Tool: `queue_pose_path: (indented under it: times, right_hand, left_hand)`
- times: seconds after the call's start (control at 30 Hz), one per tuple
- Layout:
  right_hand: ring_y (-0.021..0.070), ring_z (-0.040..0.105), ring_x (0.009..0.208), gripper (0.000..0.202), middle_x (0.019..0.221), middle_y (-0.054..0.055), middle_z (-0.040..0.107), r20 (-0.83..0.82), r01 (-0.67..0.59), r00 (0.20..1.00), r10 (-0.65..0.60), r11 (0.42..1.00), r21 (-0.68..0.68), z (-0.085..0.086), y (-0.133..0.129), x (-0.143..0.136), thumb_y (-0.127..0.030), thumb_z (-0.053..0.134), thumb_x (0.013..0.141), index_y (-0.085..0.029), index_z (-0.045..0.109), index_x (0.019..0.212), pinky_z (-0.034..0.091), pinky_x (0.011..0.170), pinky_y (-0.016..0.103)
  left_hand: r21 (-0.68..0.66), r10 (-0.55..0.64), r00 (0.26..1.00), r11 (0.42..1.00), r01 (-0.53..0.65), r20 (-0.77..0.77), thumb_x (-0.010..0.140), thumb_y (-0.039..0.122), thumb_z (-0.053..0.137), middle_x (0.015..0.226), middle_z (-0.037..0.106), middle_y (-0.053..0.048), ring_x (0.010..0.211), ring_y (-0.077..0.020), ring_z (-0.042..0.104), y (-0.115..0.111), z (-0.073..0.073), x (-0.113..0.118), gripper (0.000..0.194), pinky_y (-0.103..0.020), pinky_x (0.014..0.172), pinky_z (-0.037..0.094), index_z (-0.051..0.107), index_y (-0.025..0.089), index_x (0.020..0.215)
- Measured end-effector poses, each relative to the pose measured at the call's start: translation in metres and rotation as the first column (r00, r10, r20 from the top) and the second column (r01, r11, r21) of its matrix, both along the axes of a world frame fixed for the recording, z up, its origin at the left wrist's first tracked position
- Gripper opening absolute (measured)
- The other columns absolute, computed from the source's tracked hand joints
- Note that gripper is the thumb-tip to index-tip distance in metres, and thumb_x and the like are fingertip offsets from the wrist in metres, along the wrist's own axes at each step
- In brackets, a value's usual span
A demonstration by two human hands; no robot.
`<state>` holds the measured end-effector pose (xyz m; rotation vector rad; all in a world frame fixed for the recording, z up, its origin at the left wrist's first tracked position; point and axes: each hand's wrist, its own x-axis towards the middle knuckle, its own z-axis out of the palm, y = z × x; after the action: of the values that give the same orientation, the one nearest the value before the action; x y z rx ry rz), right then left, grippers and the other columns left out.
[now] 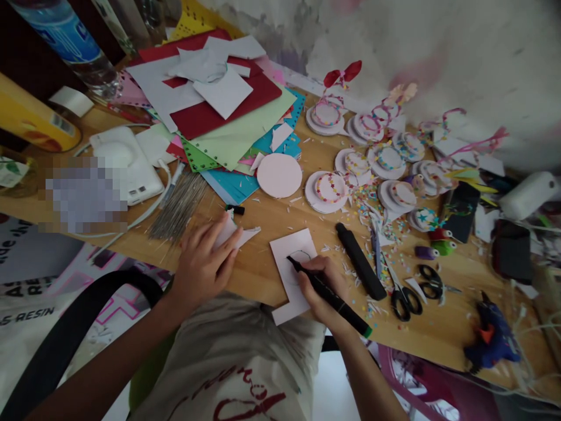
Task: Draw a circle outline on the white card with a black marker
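Observation:
My right hand is closed round a black marker with a green end, its tip touching a piece of white card. A thin, dark curved outline shows on that card, partly covered by the marker and fingers. At the table's front edge my left hand has its fingers around a cut white scrap; the exact grip is partly hidden. Just beyond these fingers lies a black marker cap. Further back is a round white disc.
Small decorated paper hats stand at the back right among confetti. Scissors, a black cutter-like tool and a blue glue gun lie right. Coloured sheets, thin wires and a white power bank are left.

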<state>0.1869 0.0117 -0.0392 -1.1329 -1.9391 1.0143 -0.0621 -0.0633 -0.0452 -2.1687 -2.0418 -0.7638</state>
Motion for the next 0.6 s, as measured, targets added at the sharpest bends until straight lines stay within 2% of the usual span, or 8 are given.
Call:
queue_pose_path:
  times: [0.17, 0.3, 0.6]
  right_hand:
    - [0.0146, 0.06, 0.064, 0.008, 0.075, -0.001, 0.065, -0.002, -0.065, 0.998, 0.065, 0.998, -0.024, 0.0059, 0.0014, 0.0007, -0.019, 0.066, 0.081, -0.023, 0.061, 0.086, 0.046, 0.057, 0.026]
    - [0.0141, 0.058, 0.06, 0.005, 0.07, -0.002, 0.061, -0.022, -0.107, 0.994, 0.106, 0.993, -0.053, 0.0081, 0.0027, 0.0034, -0.02, 0.064, 0.08, -0.023, 0.059, 0.08, 0.044, 0.053, 0.025]
    - [0.014, 0.056, 0.062, 0.007, 0.07, -0.002, 0.06, -0.061, -0.051, 0.997, 0.047, 0.997, -0.058, 0.0072, 0.0028, 0.0023, -0.018, 0.062, 0.083, -0.024, 0.058, 0.086, 0.042, 0.053, 0.025]
  left_hand:
    - [0.007, -0.01, 1.0, 1.0, 0.01, 0.002, 0.089, 0.015, 0.059, 0.147, 0.045, -0.019, 0.118, -0.034, 0.053, 0.0007, 0.0008, -0.0009, 0.041, -0.051, 0.099, 0.044, 0.06, 0.016, 0.13]
    - [0.006, -0.011, 1.0, 1.0, 0.011, 0.002, 0.089, 0.015, 0.059, 0.148, 0.044, -0.019, 0.118, -0.0335, 0.052, 0.0009, 0.0003, -0.0009, 0.042, -0.051, 0.1, 0.044, 0.059, 0.016, 0.13]
    - [-0.005, -0.01, 1.0, 1.0, 0.01, -0.003, 0.089, 0.016, 0.058, 0.149, 0.044, -0.018, 0.118, -0.0338, 0.052, -0.0007, 0.0009, -0.0008, 0.041, -0.052, 0.1, 0.044, 0.06, 0.016, 0.13]
